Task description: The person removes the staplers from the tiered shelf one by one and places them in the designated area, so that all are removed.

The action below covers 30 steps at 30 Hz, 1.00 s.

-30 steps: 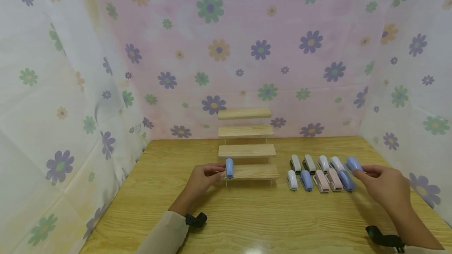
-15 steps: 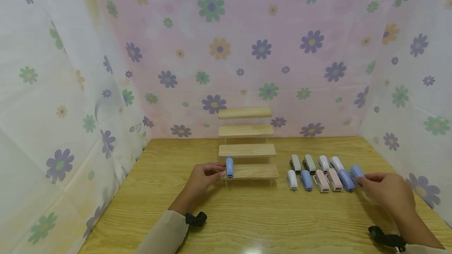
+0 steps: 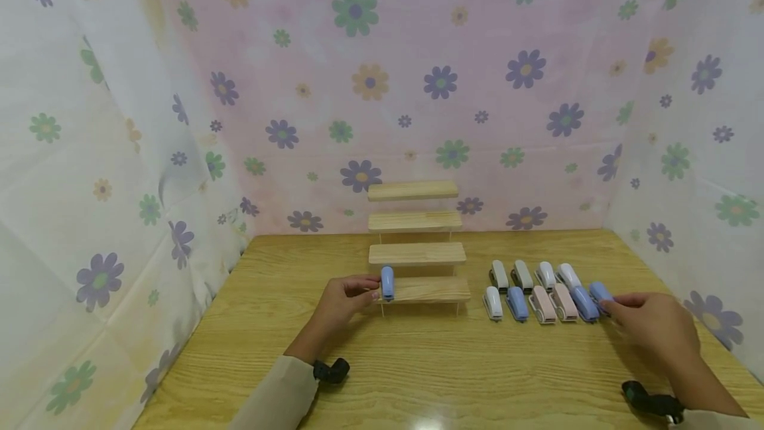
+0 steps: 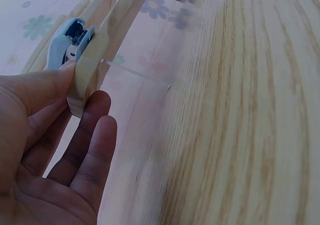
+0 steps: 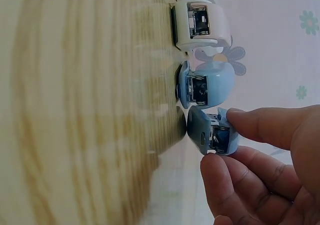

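A light blue mini stapler lies at the left end of the lowest wooden shelf. My left hand is at that end; in the left wrist view the thumb tip touches the stapler and the shelf edge, while other fingertips are under the shelf. Its forefinger is mostly hidden there. At the right of the stapler rows, my right hand pinches another blue stapler between thumb and fingers. That stapler is tilted, its base close to the table, beside a blue stapler lying on it.
Two rows of staplers stand right of the shelves: grey staplers and white ones behind, pink staplers among others in front. Three higher shelves rise behind the lowest. Flowered cloth surrounds the wooden table.
My right hand has shifted slightly right and toward me with the pinched stapler, away from the row, then moved little. My left hand and the stapler on the shelf have stayed put.
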Each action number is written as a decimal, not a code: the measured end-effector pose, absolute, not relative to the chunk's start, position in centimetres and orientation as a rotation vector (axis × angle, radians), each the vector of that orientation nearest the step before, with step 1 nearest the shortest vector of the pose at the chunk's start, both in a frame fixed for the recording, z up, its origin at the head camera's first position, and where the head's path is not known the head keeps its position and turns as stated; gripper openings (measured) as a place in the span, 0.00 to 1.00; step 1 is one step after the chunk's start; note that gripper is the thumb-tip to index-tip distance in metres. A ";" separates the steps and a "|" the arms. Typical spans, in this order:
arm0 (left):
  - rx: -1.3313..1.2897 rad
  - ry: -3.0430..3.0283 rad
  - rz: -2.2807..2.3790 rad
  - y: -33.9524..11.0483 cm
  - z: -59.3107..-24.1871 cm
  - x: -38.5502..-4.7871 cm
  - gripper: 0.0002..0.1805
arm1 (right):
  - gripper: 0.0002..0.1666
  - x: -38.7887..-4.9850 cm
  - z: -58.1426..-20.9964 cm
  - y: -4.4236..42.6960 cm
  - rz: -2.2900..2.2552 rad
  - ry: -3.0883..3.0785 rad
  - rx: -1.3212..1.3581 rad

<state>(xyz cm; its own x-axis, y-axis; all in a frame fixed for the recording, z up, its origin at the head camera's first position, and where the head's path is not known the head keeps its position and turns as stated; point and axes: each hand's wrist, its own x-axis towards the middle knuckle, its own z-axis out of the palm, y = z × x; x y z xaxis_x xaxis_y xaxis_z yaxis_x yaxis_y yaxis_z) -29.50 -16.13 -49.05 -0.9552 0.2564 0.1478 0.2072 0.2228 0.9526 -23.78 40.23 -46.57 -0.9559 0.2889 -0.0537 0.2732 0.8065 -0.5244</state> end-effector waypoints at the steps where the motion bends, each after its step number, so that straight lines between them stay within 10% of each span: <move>1: 0.459 2.429 1.876 -16.1 -49.0 -29.5 0.09 | 0.43 -23.8 -46.5 40.2 0.853 -2.959 -0.465; 30: 0.462 2.430 1.877 -16.2 -49.0 -29.4 0.10 | 0.41 -23.6 -46.7 40.6 0.843 -2.999 -0.397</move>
